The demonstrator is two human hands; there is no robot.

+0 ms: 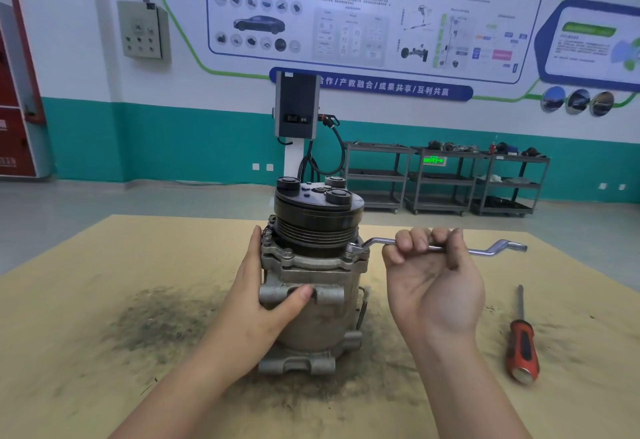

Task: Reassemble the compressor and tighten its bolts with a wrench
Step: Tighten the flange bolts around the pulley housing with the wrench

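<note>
The right hand [431, 275] is fisted around the middle of an offset ring wrench [440, 247], palm up, for leverage; the wrench's ring end appears seated on a flange bolt [350, 250] to the hand's left, though blur hides the fit. Further left, the left hand [266, 294] clamps the upright compressor [313, 265] to resist turning. A screwdriver [522, 345] lies beyond the right hand on the grimy tan table [104, 300]; shelving carts stand behind.

Two bare forearms and hands, nothing worn

The left hand [258, 303] and right hand [433, 282], either side of the compressor [311, 265], carry no gloves, rings or watch (no sleeve reaches either wrist); dark grime smudges the right fingers [452, 251].
</note>
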